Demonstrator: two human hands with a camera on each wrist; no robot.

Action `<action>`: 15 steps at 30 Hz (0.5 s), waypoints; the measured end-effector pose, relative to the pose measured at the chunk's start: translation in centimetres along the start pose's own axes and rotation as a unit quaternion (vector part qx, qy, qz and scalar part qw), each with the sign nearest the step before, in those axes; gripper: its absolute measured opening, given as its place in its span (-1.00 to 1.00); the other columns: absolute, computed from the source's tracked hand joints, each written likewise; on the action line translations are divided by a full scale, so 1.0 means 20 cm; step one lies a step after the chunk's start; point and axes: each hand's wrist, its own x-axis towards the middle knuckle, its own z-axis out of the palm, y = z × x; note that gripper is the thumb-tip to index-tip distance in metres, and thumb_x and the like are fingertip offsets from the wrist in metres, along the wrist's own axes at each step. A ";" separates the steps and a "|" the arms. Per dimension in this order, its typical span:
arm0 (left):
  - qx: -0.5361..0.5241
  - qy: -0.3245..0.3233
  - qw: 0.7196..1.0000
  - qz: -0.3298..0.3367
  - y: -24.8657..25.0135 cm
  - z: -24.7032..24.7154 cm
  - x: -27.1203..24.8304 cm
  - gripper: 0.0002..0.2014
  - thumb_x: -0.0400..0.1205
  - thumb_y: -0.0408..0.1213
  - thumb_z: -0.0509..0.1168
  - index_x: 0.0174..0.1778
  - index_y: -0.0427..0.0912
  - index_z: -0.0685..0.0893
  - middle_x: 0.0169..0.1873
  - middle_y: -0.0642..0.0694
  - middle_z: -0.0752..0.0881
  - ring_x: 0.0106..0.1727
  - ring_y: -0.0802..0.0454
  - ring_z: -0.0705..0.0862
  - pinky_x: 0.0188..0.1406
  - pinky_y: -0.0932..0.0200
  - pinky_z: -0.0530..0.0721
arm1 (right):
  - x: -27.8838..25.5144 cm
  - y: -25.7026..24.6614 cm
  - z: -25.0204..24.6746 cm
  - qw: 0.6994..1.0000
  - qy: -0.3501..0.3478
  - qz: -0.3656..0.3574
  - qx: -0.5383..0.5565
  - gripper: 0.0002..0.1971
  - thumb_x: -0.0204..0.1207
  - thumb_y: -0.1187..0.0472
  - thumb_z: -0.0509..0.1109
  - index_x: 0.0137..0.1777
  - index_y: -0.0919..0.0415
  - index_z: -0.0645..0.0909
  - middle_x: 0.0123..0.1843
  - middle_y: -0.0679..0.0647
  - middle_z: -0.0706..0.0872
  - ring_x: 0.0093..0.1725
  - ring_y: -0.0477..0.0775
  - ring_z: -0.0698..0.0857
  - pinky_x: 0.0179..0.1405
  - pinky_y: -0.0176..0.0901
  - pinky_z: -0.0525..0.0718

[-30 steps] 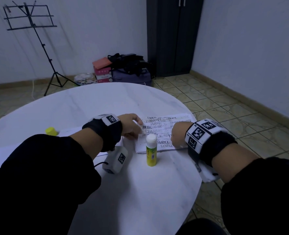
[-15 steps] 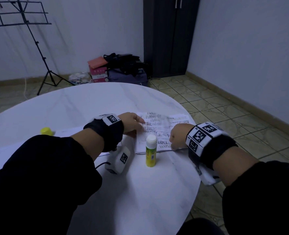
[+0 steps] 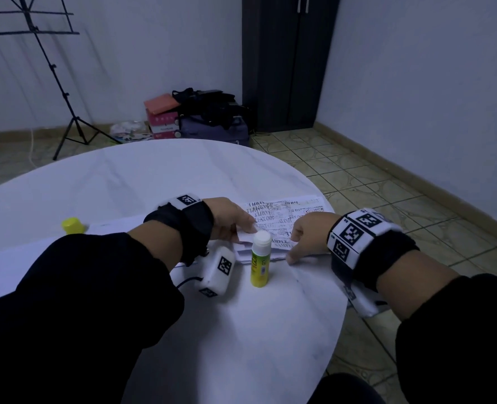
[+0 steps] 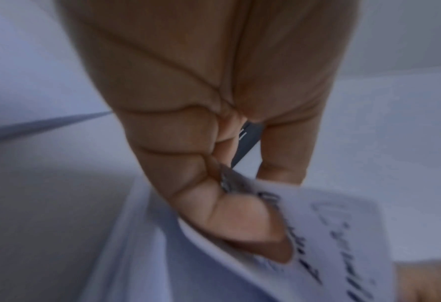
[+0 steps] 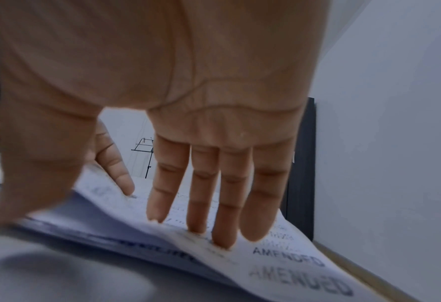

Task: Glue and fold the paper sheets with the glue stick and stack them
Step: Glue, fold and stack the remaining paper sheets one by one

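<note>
A printed paper sheet (image 3: 288, 212) lies on the round white table (image 3: 154, 176) with part of it folded over. My left hand (image 3: 248, 228) pinches the sheet's left corner. In the left wrist view the left hand (image 4: 229, 183) holds that paper (image 4: 330, 235) between thumb and finger. My right hand (image 3: 299, 240) lies on the sheet's right part. In the right wrist view the right hand (image 5: 193, 204) rests straight fingers on the printed paper (image 5: 291, 263), thumb at its near edge. The glue stick (image 3: 260, 259) stands upright and uncapped between my hands.
The yellow glue cap (image 3: 72, 225) lies at the left, beside more white sheets (image 3: 113, 225) partly under my left arm. The table's edge (image 3: 339, 258) curves close to my right wrist, with tiled floor beyond. A music stand and bags are by the far wall.
My left hand has drawn the pinched paper corner toward the glue stick. The sheet's far part now shows upside-down print. My right hand has shifted slightly on the sheet.
</note>
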 end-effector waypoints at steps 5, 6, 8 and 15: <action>-0.013 -0.009 1.000 -0.022 0.01 -0.02 0.01 -0.91 0.53 -0.61 0.34 -0.11 -0.38 0.65 -0.18 -0.28 0.67 -0.20 -0.12 0.64 -0.44 0.23 0.71 | -0.01 0.00 -0.01 1.000 0.020 -0.003 0.024 -0.34 0.45 -0.39 0.25 0.35 0.09 0.51 0.31 0.04 0.63 0.29 0.08 0.58 0.21 -0.10 0.49; -0.015 -0.008 0.999 -0.027 0.01 -0.03 0.01 -0.92 0.54 -0.59 0.33 -0.10 -0.40 0.64 -0.22 -0.29 0.67 -0.26 -0.11 0.63 -0.50 0.26 0.69 | -0.02 -0.01 -0.02 1.000 0.021 -0.006 0.020 -0.37 0.48 -0.39 0.20 0.35 0.07 0.49 0.30 0.04 0.62 0.28 0.08 0.57 0.18 -0.10 0.48; -0.027 -0.012 0.999 -0.034 0.02 -0.03 0.01 -0.97 0.58 -0.56 0.30 -0.10 -0.42 0.60 -0.39 -0.27 0.70 -0.44 -0.04 0.61 -0.66 0.33 0.60 | -0.02 -0.01 -0.02 1.000 0.025 -0.013 0.007 -0.44 0.54 -0.36 0.12 0.29 0.06 0.52 0.27 0.05 0.64 0.24 0.08 0.57 0.13 -0.11 0.46; -0.094 -0.051 0.993 -0.043 0.05 0.00 -0.03 -0.97 0.62 -0.60 0.23 -0.10 -0.45 0.56 -0.42 -0.26 0.75 -0.47 -0.10 0.77 -0.59 0.15 0.73 | -0.02 -0.04 -0.02 0.999 0.026 -0.029 -0.010 -0.28 0.51 -0.44 -0.05 0.21 0.11 0.63 0.16 0.08 0.70 0.17 0.09 0.61 0.11 -0.10 0.47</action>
